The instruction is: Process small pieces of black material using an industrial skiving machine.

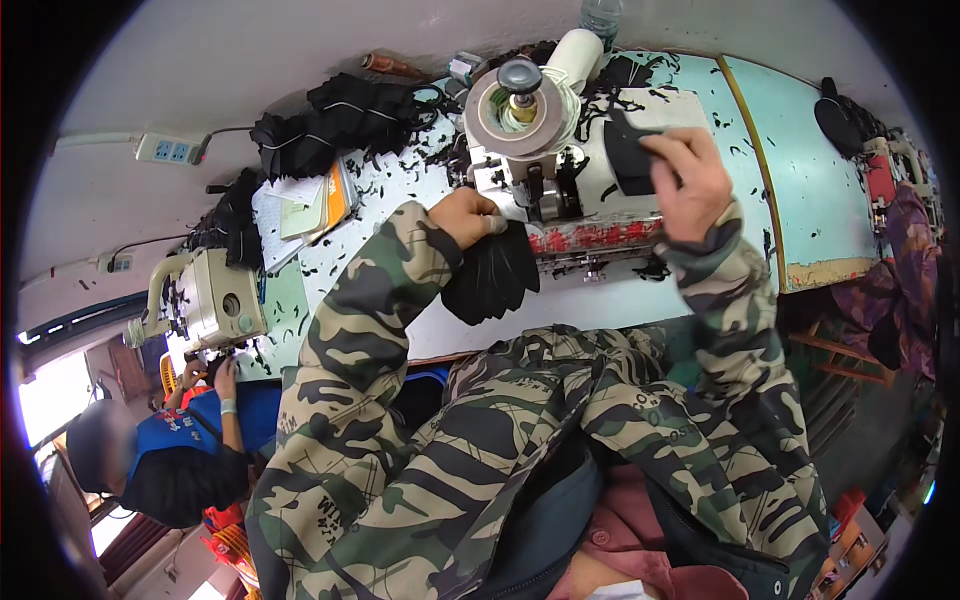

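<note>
My left hand [464, 217] is closed on a stack of black fabric pieces [495, 277], which fans out and hangs below the fingers at the table's near side. In front of me stands an industrial sewing machine [516, 112] with a round metal wheel and knob on top. To its right, my right hand [693, 180] pinches the edge of a curved black fabric piece [627, 152] lying over the machine's white bed [680, 110]. The fingertips of the left hand are near the machine's foot area.
Black fabric bundles [345, 115] lie at the back left beside papers and notebooks [305, 208]. Black scraps litter the pale table [480, 345]. At far left, a co-worker [165, 450] works at another sewing machine [225, 300]. A bottle [601, 18] stands behind. Another person's sleeve [908, 240] shows at right.
</note>
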Tool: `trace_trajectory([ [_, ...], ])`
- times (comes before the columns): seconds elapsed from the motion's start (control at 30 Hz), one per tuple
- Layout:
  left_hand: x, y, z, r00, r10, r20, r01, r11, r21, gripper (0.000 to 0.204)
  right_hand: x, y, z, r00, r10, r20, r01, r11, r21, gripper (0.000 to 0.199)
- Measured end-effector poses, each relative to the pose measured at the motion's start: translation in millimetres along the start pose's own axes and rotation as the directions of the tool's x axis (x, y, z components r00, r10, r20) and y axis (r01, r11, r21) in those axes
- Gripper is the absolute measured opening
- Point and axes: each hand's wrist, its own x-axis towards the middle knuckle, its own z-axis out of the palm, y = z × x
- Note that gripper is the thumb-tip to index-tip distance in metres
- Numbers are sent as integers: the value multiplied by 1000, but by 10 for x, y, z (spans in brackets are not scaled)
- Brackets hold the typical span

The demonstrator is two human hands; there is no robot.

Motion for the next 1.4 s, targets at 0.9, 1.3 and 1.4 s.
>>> trace_trajectory([
  [0.9, 277, 235, 62, 984, -58, 167, 47, 996, 70, 25, -534, -233, 485, 950, 24, 310, -25, 1000, -2, 34],
  [1.3, 79, 317, 149, 975, 97, -202, -52, 974, 219, 22, -144, 100, 51, 985, -59, 161, 71, 995, -71, 25],
  [1.4, 201, 467, 108, 986, 133, -105, -94, 946, 311, 22, -438, -112, 315, 916, 15, 400, 18, 997, -79, 39],
])
